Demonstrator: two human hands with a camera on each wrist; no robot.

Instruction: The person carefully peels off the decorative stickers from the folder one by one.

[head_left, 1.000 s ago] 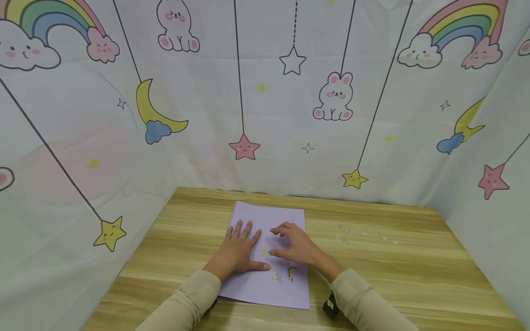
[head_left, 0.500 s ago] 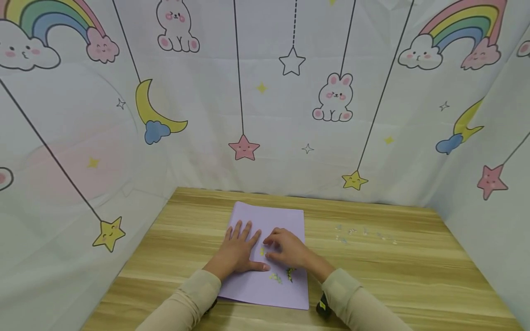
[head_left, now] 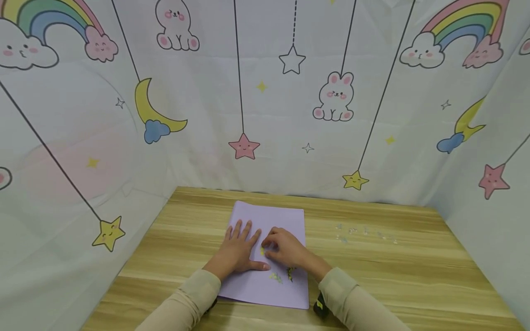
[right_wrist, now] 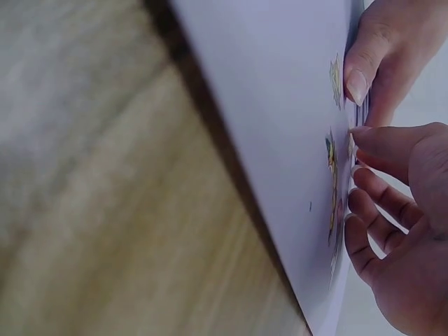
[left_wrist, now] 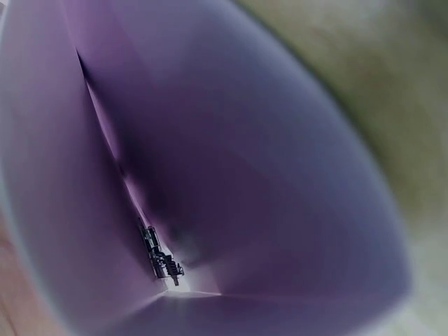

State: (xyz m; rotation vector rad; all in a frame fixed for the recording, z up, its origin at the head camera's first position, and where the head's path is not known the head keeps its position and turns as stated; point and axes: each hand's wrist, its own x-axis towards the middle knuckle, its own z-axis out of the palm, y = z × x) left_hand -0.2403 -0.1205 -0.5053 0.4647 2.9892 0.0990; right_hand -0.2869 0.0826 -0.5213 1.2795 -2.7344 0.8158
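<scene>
A light purple folder [head_left: 269, 216] lies on the table, its cover pressed by my left hand [head_left: 236, 252] with spread fingers. Inside the folder, a dark metal clip [left_wrist: 161, 255] shows in the left wrist view. Thumb and curled fingers of my right hand [head_left: 285, 247] close in on a small yellow flower sticker [head_left: 262, 251] on the cover. In the right wrist view, the right hand [right_wrist: 402, 203] has its thumb and fingertips right at the cover. Nearer me are a pale yellow-green sticker [head_left: 275, 276] and a darker green leafy sticker [head_left: 290, 274], partly hidden by the right hand.
Several small, clear-looking pieces [head_left: 365, 231] are scattered on the wooden table [head_left: 397, 276] right of the folder. A white printed curtain [head_left: 281, 119] surrounds the table at the back and sides. A black device [head_left: 320, 305] sits beneath the right wrist.
My right hand has shifted slightly left and toward me, its thumb and fingers drawing together at the yellow sticker. My left hand has stayed flat on the folder.
</scene>
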